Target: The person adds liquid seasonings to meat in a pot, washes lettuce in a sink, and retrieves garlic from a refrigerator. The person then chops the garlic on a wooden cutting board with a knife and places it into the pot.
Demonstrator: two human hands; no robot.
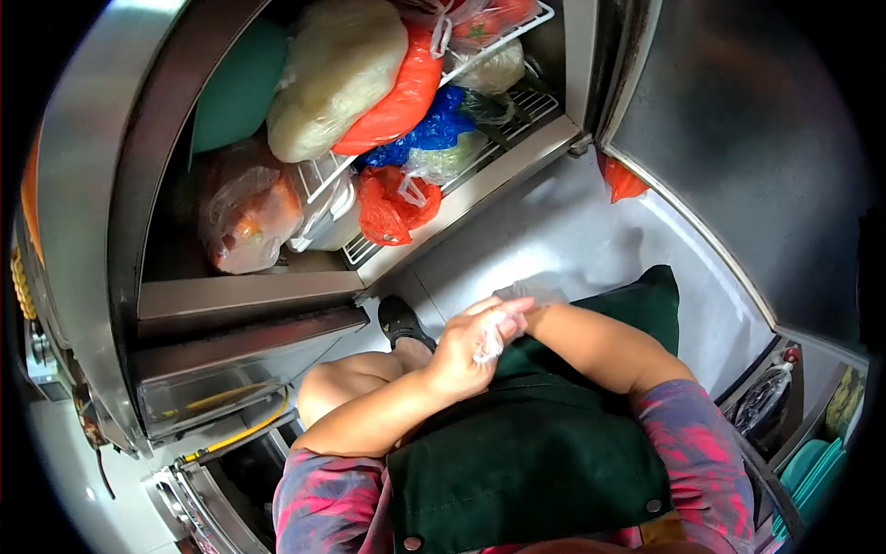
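Low in front of my body, my left hand (461,351) is closed around a crumpled whitish plastic bag (491,342). My right hand (521,319) meets it from the other side, mostly covered by the left, so its fingers are hard to make out. A see-through plastic patch (544,288) shows just beyond the right wrist. Both hands are over the front of a dark green apron (531,452). Ahead of them stands an open fridge, where a red plastic bag (397,205) hangs over the lower shelf edge.
Inside the fridge are a large pale bag (337,78), a blue bag (434,125), a clear bag with orange contents (249,217) and a green container (235,92). The open metal door (748,157) stands at the right. Teal plastic items (812,475) are at lower right.
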